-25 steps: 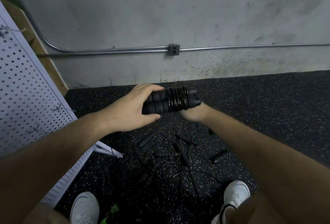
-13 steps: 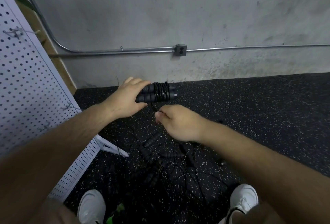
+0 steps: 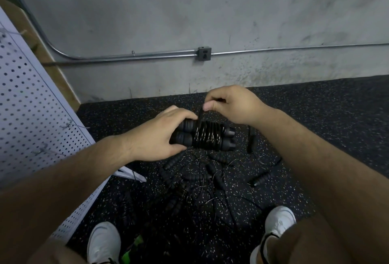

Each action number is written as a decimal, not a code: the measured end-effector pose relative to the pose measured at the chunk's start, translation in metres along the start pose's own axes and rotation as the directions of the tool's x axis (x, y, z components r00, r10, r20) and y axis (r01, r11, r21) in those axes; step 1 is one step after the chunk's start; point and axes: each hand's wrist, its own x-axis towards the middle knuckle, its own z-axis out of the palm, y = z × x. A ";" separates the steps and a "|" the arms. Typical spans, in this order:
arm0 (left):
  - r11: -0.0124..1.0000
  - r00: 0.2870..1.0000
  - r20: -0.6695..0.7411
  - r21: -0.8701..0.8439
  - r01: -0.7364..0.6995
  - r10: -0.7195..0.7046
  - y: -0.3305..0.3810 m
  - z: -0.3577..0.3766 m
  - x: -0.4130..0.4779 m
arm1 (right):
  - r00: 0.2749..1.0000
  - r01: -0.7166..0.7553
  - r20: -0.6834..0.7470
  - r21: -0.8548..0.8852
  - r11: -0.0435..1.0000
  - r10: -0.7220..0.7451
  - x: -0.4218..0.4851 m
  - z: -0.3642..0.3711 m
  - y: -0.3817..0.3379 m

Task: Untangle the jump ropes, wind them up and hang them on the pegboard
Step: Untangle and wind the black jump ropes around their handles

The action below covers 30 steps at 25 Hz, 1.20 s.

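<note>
A black speckled rubber floor [image 3: 315, 116] is being viewed from above, bounded on the far side by a grey concrete wall [image 3: 189, 11]. Above the floor, near the middle, a wound jump rope [image 3: 207, 138] is being held level: two black handles lying side by side, with cord wrapped round their middle. Its left end is being gripped by the left hand [image 3: 155, 137], fingers curled over the top and thumb underneath. A short strand of cord [image 3: 200, 114] rising from the wraps is being pinched by the right hand [image 3: 233, 103], thumb against curled fingers, just above the bundle. Below it, a tangled pile of jump ropes [image 3: 200, 175] is being left on the floor, beyond two white shoes [image 3: 104, 242]. At the left, a white pegboard [image 3: 31, 105] with metal hooks [image 3: 69, 125] is being shown. Along the wall, a metal conduit [image 3: 147, 55] is being carried into a grey outlet box [image 3: 204, 53].
</note>
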 end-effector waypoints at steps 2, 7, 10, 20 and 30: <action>0.997 0.997 -0.051 -0.049 0.052 -0.054 0.009 -0.003 -0.002 | 0.991 -0.133 0.067 0.284 0.950 0.119 0.000 0.002 0.005; 0.990 0.971 -0.197 -0.046 0.131 -0.137 0.012 -0.007 0.009 | 0.922 -0.326 0.338 0.422 0.846 0.187 -0.018 0.055 -0.025; 0.985 0.961 -0.226 0.028 0.172 -0.161 -0.002 -0.009 0.017 | 0.930 -0.269 0.350 0.428 0.863 0.116 -0.023 0.085 -0.051; 0.968 0.972 -0.115 0.129 0.218 -0.203 -0.026 -0.014 0.019 | 0.956 -0.091 0.292 0.237 0.967 0.018 -0.034 0.003 -0.088; 1.000 0.999 -0.038 0.004 -0.010 0.010 0.025 0.012 -0.005 | 0.998 0.038 0.032 0.317 0.948 -0.051 -0.009 -0.007 0.000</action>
